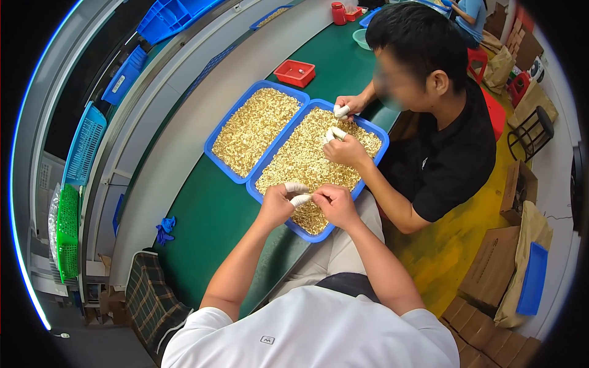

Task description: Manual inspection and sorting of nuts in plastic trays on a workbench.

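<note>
Head view: both hands (310,202) over blue tray (288,226).

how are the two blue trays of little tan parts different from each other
The near tray lies right under both people's hands: the left hand and right hand meet over its near end, a co-worker's hands over its far end. The far tray has no hands over it. Both are blue, shallow, rectangular, side by side, and full of small tan parts.
</note>
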Demonstrator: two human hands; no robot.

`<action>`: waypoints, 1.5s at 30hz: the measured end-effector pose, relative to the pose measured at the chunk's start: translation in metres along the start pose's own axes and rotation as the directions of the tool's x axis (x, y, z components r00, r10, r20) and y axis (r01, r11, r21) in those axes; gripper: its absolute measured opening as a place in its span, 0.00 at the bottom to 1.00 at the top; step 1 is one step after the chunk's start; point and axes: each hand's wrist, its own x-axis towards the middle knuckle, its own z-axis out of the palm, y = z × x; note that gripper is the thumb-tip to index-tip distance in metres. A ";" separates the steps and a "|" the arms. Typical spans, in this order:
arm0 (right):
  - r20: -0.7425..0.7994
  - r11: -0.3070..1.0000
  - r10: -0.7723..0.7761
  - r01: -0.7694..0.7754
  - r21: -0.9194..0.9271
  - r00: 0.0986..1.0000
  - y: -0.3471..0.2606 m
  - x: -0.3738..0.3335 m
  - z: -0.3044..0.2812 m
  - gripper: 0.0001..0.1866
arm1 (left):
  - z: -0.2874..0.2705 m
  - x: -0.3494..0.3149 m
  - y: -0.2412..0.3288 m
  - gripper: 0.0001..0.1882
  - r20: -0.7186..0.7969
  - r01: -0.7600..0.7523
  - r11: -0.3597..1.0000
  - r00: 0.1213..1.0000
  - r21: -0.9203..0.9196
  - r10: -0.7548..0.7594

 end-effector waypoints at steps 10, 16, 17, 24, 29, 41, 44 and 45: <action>-0.153 0.995 0.038 -0.024 0.095 0.988 0.005 -0.002 -0.001 0.12 | 0.019 0.004 -0.008 0.14 0.091 -0.295 0.797 0.952 0.528 0.292; -0.124 0.997 0.043 -0.035 0.069 0.991 0.003 -0.001 -0.001 0.12 | 0.014 0.008 -0.021 0.08 -0.051 -0.094 0.944 0.992 0.318 0.116; -0.124 0.997 0.044 -0.035 0.069 0.991 0.003 -0.001 -0.001 0.12 | 0.012 0.008 -0.020 0.07 -0.094 -0.069 0.963 0.991 0.262 0.097; -0.132 0.999 0.004 0.002 0.047 0.991 0.004 -0.001 0.000 0.10 | -0.003 0.001 -0.009 0.08 -0.164 -0.129 0.967 0.972 0.218 0.167; -0.098 1.000 -0.026 0.024 -0.017 0.995 0.003 0.000 0.001 0.10 | -0.007 -0.001 -0.003 0.09 -0.159 -0.199 0.918 0.951 0.343 0.266; -0.091 0.998 -0.012 0.006 -0.059 0.996 -0.002 0.001 0.002 0.08 | -0.012 0.000 0.003 0.08 -0.006 -0.399 0.669 0.856 0.627 0.516; -0.082 0.997 -0.047 0.041 -0.072 0.996 -0.001 0.001 0.002 0.07 | -0.011 0.000 0.005 0.08 -0.021 -0.351 0.719 0.891 0.600 0.453; -0.094 0.998 -0.035 0.030 -0.057 0.995 -0.001 0.000 0.002 0.07 | -0.011 0.000 0.006 0.08 -0.021 -0.351 0.718 0.891 0.600 0.454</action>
